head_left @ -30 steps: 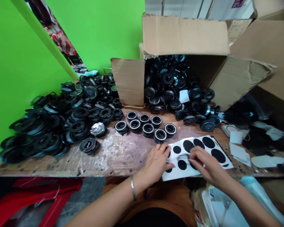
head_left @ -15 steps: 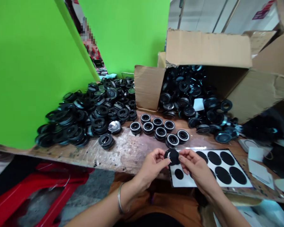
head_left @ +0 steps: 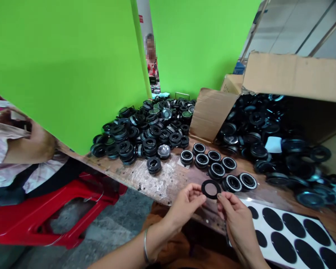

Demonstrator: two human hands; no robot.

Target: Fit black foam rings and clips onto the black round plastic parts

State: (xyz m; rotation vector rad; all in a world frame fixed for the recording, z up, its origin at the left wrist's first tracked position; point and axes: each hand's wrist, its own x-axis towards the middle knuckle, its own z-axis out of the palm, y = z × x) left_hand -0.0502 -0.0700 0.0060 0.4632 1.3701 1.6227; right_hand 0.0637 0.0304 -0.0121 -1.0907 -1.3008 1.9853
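Observation:
A thin flat black ring with an open centre is stretched between my two hands, above the table's front edge. My left hand pinches its left rim between thumb and fingers. At the right rim, the thumb and fingertips of my right hand close on the same ring. Below and right of that hand lies a white sheet bearing several black discs, large and small; my right hand covers part of it. Just beyond the ring stand several round black parts with pale speckled rings on top.
A big heap of black round parts covers the table's left rear. More spill from an open cardboard box on the right. One black part stands apart. Green panels rise behind. At left, a person's arm shows beside a red stool.
The black piece, a disc with a curved slit before, now shows as a ring with an open centre. Both hands have moved off the sheet's left end. My view has turned left.

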